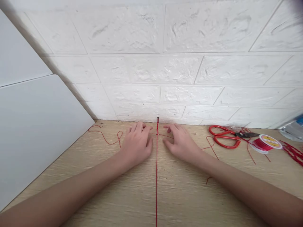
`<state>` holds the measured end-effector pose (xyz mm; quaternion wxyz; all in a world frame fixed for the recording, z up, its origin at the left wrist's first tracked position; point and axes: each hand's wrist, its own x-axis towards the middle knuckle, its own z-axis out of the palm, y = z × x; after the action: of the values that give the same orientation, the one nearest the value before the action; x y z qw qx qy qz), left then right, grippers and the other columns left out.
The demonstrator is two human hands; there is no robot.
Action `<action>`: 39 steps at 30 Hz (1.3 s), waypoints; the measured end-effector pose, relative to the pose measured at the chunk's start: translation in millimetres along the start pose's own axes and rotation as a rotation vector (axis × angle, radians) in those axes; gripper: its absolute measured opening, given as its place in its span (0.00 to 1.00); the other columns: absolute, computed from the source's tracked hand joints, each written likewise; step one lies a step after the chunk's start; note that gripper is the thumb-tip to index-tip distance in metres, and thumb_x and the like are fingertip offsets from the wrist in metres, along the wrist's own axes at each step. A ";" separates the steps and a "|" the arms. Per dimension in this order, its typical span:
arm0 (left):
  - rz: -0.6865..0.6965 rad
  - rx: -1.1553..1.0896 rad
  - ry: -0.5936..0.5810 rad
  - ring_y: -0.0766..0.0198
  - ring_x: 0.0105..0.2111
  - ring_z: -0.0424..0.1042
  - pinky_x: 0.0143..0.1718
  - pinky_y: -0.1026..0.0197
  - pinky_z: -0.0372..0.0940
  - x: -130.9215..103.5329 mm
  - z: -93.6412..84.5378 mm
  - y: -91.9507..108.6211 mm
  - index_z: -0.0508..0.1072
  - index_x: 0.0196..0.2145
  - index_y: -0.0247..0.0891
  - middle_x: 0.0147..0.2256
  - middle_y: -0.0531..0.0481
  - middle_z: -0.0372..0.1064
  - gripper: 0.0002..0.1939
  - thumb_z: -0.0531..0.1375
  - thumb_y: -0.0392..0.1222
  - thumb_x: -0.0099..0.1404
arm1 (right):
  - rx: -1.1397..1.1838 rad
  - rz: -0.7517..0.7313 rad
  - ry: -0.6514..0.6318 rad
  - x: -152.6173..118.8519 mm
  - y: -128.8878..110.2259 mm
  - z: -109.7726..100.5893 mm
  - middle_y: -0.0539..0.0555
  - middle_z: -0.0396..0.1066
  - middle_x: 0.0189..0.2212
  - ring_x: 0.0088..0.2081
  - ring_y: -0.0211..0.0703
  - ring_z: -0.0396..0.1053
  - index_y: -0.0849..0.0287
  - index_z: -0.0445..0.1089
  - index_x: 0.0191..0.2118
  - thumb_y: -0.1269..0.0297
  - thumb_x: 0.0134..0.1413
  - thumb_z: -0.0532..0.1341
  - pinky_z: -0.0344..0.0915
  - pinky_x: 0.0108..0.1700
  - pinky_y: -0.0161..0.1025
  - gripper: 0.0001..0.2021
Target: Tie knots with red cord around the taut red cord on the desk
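Note:
A thin red cord [156,176] runs straight down the middle of the table from a dark anchor [157,118] at the wall's foot. Near its top is a short twisted or knotted stretch [157,125] with a small loop below. Left of the loop is my left hand [137,140], slightly blurred, thumb and forefinger apart. On the other side my right hand [181,142] also has its thumb and forefinger apart. A side strand [165,136] goes from the loop toward my right hand and passes behind it. Another red strand [106,140] emerges left of my left hand.
Right of my hands lie orange-handled scissors [227,142], a white spool of red thread [270,142] and braided red cords [293,152]. A clear plastic object [291,130] stands at the far right. White brick-patterned wall [146,72] closes the back; a white panel [40,126] stands left.

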<state>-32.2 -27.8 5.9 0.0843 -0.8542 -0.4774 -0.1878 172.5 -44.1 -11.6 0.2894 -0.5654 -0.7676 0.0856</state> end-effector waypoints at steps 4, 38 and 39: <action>0.040 0.073 0.010 0.47 0.47 0.67 0.44 0.45 0.61 9.6 7.2 7.1 0.74 0.45 0.36 0.46 0.40 0.68 0.13 0.58 0.38 0.63 | -0.032 0.049 -0.039 19.4 -6.5 10.4 0.59 0.71 0.42 0.44 0.52 0.67 0.59 0.66 0.42 0.66 0.53 0.62 0.64 0.46 0.47 0.10; 0.061 0.047 0.112 0.54 0.42 0.68 0.40 0.50 0.54 14.6 16.1 -2.7 0.76 0.34 0.40 0.39 0.45 0.72 0.13 0.54 0.42 0.71 | 0.002 -0.032 0.051 25.5 5.6 22.3 0.55 0.68 0.33 0.37 0.46 0.65 0.57 0.64 0.32 0.70 0.60 0.57 0.62 0.40 0.41 0.05; 0.051 0.054 0.113 0.53 0.42 0.68 0.40 0.50 0.54 14.7 16.1 -2.6 0.76 0.34 0.40 0.39 0.45 0.72 0.13 0.53 0.42 0.71 | 0.007 -0.018 0.051 25.4 5.4 21.9 0.55 0.68 0.33 0.37 0.46 0.65 0.58 0.64 0.32 0.70 0.60 0.57 0.62 0.40 0.41 0.05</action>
<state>-23.5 -9.7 -3.0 0.1387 -0.8517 -0.4548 -0.2204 160.1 -14.6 -23.1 0.3117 -0.5594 -0.7647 0.0711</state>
